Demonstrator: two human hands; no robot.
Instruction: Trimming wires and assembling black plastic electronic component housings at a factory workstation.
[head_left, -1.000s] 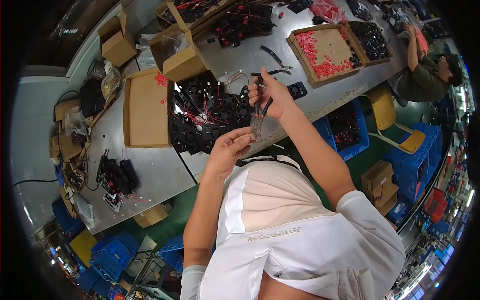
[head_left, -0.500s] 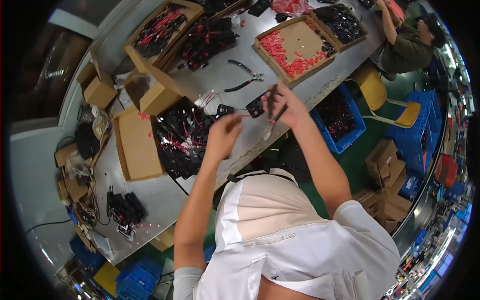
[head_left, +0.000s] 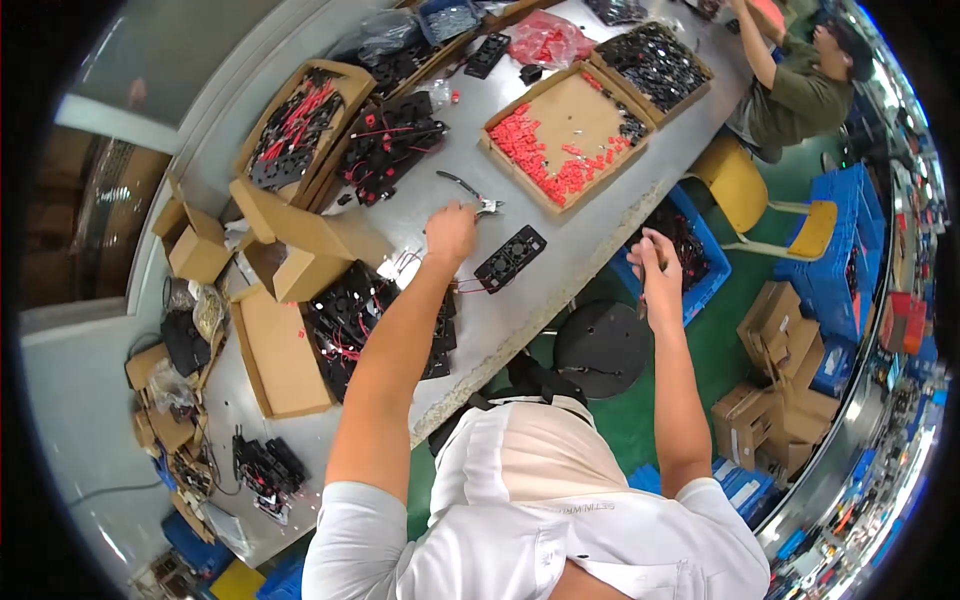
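My left hand is closed over the near handle of the dark-handled pliers on the metal table; their silver jaws and far handle show past my fingers. My right hand is raised beyond the table's edge, above a blue bin. Its fingers are curled round a second pair of pliers, mostly hidden, with only a dark tip below the palm. Between my hands a black twin-fan panel lies flat, its thin red wires running left. Left of it, a pile of black fans with red wires is partly behind my left forearm.
A shallow carton of red connectors lies at the far side, beside a carton of black parts. Open cardboard boxes crowd the left. A blue bin, a black stool and a yellow chair stand near the edge. Another person sits far right.
My left hand has moved from the fan wires to the pliers on the table. My right hand has left the panel and swung right, past the table's edge. The panel now lies untouched.
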